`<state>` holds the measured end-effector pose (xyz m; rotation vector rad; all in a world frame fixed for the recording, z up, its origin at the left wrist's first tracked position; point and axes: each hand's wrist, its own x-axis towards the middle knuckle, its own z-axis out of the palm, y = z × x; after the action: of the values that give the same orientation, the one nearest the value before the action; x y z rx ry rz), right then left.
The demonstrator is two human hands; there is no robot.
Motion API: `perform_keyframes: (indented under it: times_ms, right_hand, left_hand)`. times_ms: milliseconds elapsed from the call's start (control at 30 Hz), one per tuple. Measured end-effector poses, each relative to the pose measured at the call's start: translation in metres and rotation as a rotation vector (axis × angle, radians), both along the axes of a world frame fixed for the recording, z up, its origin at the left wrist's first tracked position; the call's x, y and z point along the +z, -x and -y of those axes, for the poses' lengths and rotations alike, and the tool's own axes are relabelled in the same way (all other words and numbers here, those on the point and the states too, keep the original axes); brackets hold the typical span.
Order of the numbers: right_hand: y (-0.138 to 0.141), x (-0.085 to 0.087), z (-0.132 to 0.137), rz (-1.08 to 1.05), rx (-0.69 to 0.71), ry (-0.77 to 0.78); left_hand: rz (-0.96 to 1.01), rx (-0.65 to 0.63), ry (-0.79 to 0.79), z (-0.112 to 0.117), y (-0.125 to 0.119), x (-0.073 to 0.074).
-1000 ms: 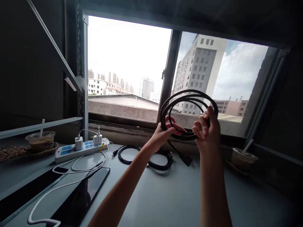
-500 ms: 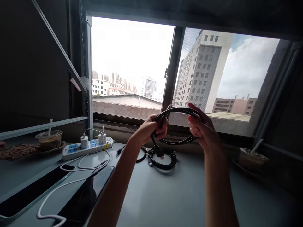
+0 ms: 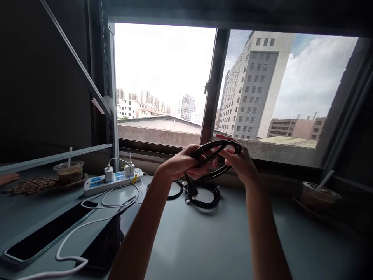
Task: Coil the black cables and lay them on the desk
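Note:
A black cable is looped between my two hands, held up above the table in front of the window. My left hand is closed around one side of the loops. The cable's plug end hangs down below that hand. On the other side, my right hand grips the loops between thumb and fingers, with a finger stretched out behind them. Lying on the table beneath is a coiled black cable, and another black cable lies beside it, partly hidden by my left arm.
At the left a white power strip carries two chargers and a white cable. Two phones lie in front. Cups stand at left and right. Another person's hand shows at the far left edge, near brown pieces.
My hands have come closer together, the right one moving left, and the cable loop between them has narrowed. More of the other person's hand shows at the left. The view has shifted slightly.

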<state>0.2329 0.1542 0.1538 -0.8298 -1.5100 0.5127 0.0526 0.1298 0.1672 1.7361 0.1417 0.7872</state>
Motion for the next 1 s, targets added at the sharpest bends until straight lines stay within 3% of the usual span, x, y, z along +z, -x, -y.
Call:
perform_keyframes:
  times_ms: [167,367,500,600,767,900,1000]
  right_hand:
    - [0.002,0.003,0.005,0.063,-0.080,0.056]
    - [0.004,0.007,0.013,0.166,-0.497,-0.150]
    - [0.002,0.009,0.017,0.202,-0.637,-0.064]
    - [-0.002,0.010,0.022,0.221,-0.596,0.048]
    - [-0.001,0.011,0.027,0.135,-0.244,0.165]
    - [0.003,0.012,0.026,0.151,-0.359,0.076]
    - [0.002,0.012,0.025,0.122,-0.254,0.085]
  left_hand:
    - [-0.013,0.119,-0.043,0.002,0.004,0.001]
    - [0.120,0.231,-0.102,0.005,0.006,0.011]
    - [0.174,0.471,-0.222,0.008,-0.002,0.013]
    - [0.262,0.552,-0.301,0.008,-0.008,0.011]
    - [0.499,0.593,-0.338,0.005,-0.017,0.008]
    - [0.590,0.546,-0.338,0.008,-0.020,0.008]
    - [0.560,0.497,-0.289,0.010,-0.018,0.008]
